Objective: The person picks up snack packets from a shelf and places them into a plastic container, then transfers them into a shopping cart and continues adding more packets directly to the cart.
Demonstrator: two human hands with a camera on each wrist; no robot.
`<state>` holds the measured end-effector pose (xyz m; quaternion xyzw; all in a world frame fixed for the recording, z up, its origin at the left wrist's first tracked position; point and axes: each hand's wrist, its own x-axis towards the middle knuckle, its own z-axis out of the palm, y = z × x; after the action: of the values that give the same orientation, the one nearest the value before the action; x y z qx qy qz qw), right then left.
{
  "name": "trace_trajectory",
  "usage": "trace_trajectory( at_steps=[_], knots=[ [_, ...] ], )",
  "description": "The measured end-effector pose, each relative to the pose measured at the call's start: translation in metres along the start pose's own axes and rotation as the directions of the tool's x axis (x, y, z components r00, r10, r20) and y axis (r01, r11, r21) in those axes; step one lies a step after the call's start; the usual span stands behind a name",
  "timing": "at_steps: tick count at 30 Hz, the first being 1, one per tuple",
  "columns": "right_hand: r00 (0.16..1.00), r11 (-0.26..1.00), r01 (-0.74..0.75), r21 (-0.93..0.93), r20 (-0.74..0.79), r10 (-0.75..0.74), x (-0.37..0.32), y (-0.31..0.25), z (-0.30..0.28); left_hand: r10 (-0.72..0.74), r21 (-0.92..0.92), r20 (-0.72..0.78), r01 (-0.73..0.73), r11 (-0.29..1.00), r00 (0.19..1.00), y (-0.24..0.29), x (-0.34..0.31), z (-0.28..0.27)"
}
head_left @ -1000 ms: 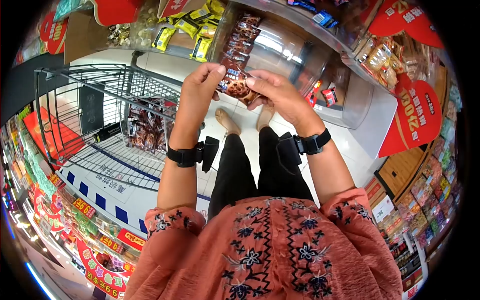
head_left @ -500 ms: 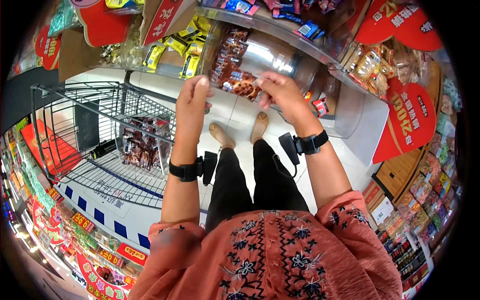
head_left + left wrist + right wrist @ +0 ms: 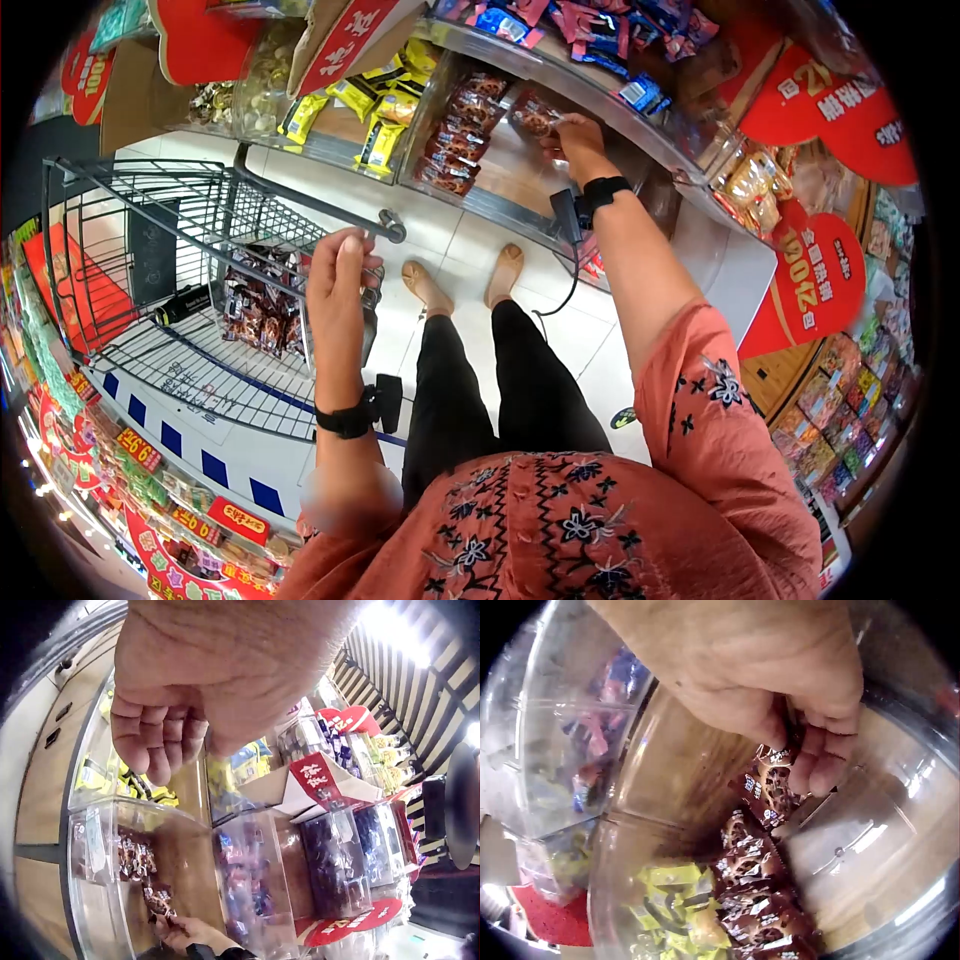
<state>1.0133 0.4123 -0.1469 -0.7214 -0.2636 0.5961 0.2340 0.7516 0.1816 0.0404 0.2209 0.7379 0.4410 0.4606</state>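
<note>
One brown packet (image 3: 535, 114) is pinched by the right hand (image 3: 582, 145) in one clear bin (image 3: 512, 192), near at least four matching packets (image 3: 462, 138), while the left hand (image 3: 338, 275) is held loosely curled beside one cart (image 3: 240, 392).

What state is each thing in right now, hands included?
Right hand: pinching a brown packet.
Left hand: empty, fingers loosely curled.
Row of brown packets: lying overlapped.
Yellow packets: loosely heaped.
Shopping cart: upright, holding more brown packets.
</note>
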Motion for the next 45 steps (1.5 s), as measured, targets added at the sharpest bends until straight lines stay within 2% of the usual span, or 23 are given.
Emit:
trace_trajectory(
  at_steps=[3, 5, 10, 11, 13, 16, 17, 19, 20, 22, 24, 26, 28, 30, 31, 34, 36, 40, 41, 44, 45],
  knots=[
    [0.999, 0.999, -0.008, -0.045, -0.038, 0.006, 0.038, 0.014, 0.003, -0.014, -0.014, -0.054, 0.013, 1.000, 0.998, -0.007, -0.006, -0.015],
    [1.000, 1.000, 0.009, -0.006, -0.020, -0.009, 0.055, 0.021, 0.003, -0.019, -0.017, -0.081, 0.018, 1.000, 0.996, -0.018, -0.008, -0.028],
    [0.998, 1.000, 0.015, 0.007, 0.064, -0.015, 0.059, 0.011, 0.006, -0.064, -0.064, -0.133, 0.056, 0.996, 0.989, -0.026, -0.016, -0.044],
    [0.999, 0.999, 0.013, 0.031, 0.038, -0.014, 0.057, 0.010, 0.009, -0.072, -0.070, -0.151, 0.062, 0.996, 0.986, -0.029, -0.018, -0.049],
    [0.997, 0.974, -0.019, 0.228, 0.075, 0.001, 0.058, 0.014, 0.005, -0.058, -0.075, -0.191, 0.045, 0.996, 0.980, -0.037, -0.020, -0.061],
    [1.000, 0.919, 0.003, 0.393, 0.020, -0.012, 0.068, 0.030, -0.004, -0.092, -0.040, -0.246, 0.085, 0.996, 0.965, -0.043, -0.018, -0.086],
    [0.984, 0.956, 0.090, 0.278, 0.123, -0.128, 0.057, 0.035, -0.010, -0.070, -0.029, -0.273, 0.065, 0.997, 0.959, -0.048, -0.017, -0.097],
    [0.955, 0.961, 0.150, 0.233, 0.217, -0.202, 0.014, 0.036, -0.015, -0.045, 0.005, -0.332, 0.049, 0.999, 0.942, -0.060, -0.012, -0.128],
    [0.967, 0.950, 0.111, 0.290, 0.190, -0.171, -0.007, 0.028, -0.010, -0.053, 0.030, -0.379, 0.070, 0.997, 0.924, -0.063, -0.008, -0.144],
    [0.975, 0.970, 0.075, 0.231, 0.186, -0.119, -0.055, 0.014, 0.005, -0.029, -0.003, -0.456, 0.031, 1.000, 0.889, -0.065, 0.002, -0.175],
    [0.931, 0.966, 0.104, 0.236, 0.319, -0.178, -0.107, 0.006, 0.021, -0.092, -0.056, -0.500, 0.074, 0.996, 0.861, -0.088, 0.021, -0.212],
    [0.877, 0.971, 0.101, 0.215, 0.442, -0.189, -0.156, 0.001, 0.040, -0.107, 0.044, -0.493, 0.147, 0.988, 0.864, -0.121, 0.047, -0.248],
    [0.818, 0.986, 0.066, 0.154, 0.558, -0.142, -0.197, 0.001, 0.059, 0.079, 0.462, -0.406, 0.130, 0.877, 0.910, -0.172, 0.071, -0.280],
    [0.776, 0.990, 0.049, 0.134, 0.619, -0.122, -0.230, 0.006, 0.078, 0.199, 0.723, -0.320, 0.104, 0.683, 0.926, -0.186, 0.085, -0.290],
    [0.755, 0.992, 0.039, 0.122, 0.647, -0.109, -0.245, 0.009, 0.087, 0.243, 0.795, -0.303, 0.103, 0.598, 0.921, -0.187, 0.090, -0.287],
    [0.719, 0.997, 0.031, 0.069, 0.692, -0.070, -0.281, 0.013, 0.109, 0.198, 0.803, -0.412, 0.252, 0.540, 0.889, -0.198, 0.123, -0.290],
    [0.704, 0.999, 0.017, 0.034, 0.709, -0.036, -0.299, 0.015, 0.121, 0.117, 0.739, -0.480, 0.328, 0.589, 0.870, -0.209, 0.134, -0.284],
    [0.676, 1.000, 0.009, -0.018, 0.737, 0.007, -0.321, 0.019, 0.140, 0.072, 0.813, -0.449, 0.374, 0.445, 0.890, -0.221, 0.150, -0.275],
    [0.676, 0.999, 0.003, -0.033, 0.737, 0.022, -0.324, 0.020, 0.143, 0.009, 0.804, -0.439, 0.389, 0.449, 0.898, -0.222, 0.155, -0.275],
    [0.677, 0.998, -0.002, -0.059, 0.734, 0.045, -0.327, 0.026, 0.153, -0.017, 0.825, -0.446, 0.419, 0.379, 0.895, -0.222, 0.158, -0.272],
    [0.680, 0.998, -0.006, -0.068, 0.731, 0.054, -0.328, 0.027, 0.155, -0.032, 0.815, -0.446, 0.421, 0.399, 0.894, -0.221, 0.158, -0.272]
  ],
)
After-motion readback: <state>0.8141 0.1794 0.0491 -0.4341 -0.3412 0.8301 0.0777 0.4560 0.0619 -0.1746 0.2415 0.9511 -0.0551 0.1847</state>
